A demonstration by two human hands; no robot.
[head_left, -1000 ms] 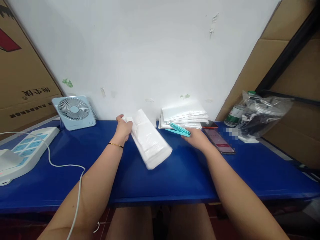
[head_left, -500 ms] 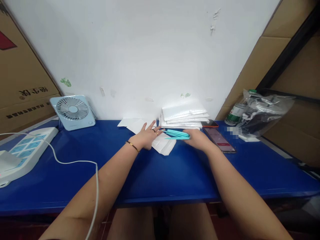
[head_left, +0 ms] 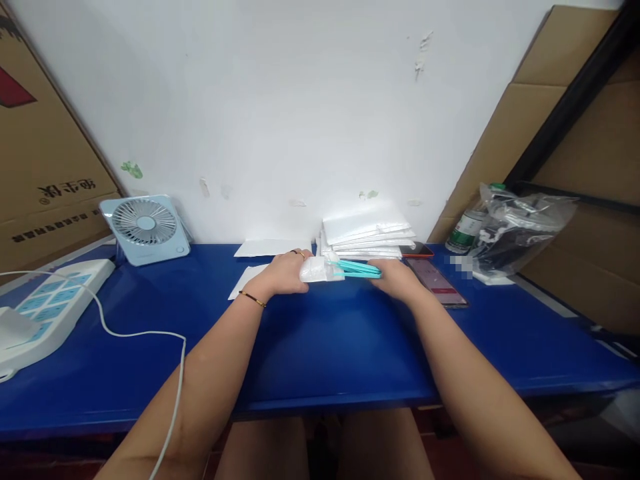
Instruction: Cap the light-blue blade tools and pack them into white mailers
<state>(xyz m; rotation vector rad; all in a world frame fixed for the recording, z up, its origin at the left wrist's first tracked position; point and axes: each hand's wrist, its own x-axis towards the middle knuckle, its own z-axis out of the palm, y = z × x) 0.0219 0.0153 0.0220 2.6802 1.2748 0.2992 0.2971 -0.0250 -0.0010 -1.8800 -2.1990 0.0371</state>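
My left hand [head_left: 286, 272] is closed on a crinkled, whitish translucent bag [head_left: 315, 270], its thumb at the near side. My right hand [head_left: 394, 279] grips a bundle of thin, flat turquoise pieces [head_left: 359, 269] by the right end. The left tips of these pieces meet the bag's mouth; how far inside they reach I cannot tell. Just behind the bundle lies a stack of flat white packets [head_left: 365, 230]. One white sheet [head_left: 270, 247] rests against the wall side, and another white sheet [head_left: 244, 281] is partly under my left hand.
A light blue fan [head_left: 147, 227] and a white power strip [head_left: 55, 300] stand at left. A white cable [head_left: 177, 380] crosses my left forearm. On the right are a phone [head_left: 436, 283], a bottle [head_left: 465, 230] and a clear plastic bag [head_left: 520, 230]. Cardboard [head_left: 45, 147] borders the blue table [head_left: 330, 353].
My left hand, spread on the white pieces before, has taken hold of the bag and brought its mouth against the turquoise bundle. The right hand has barely moved.
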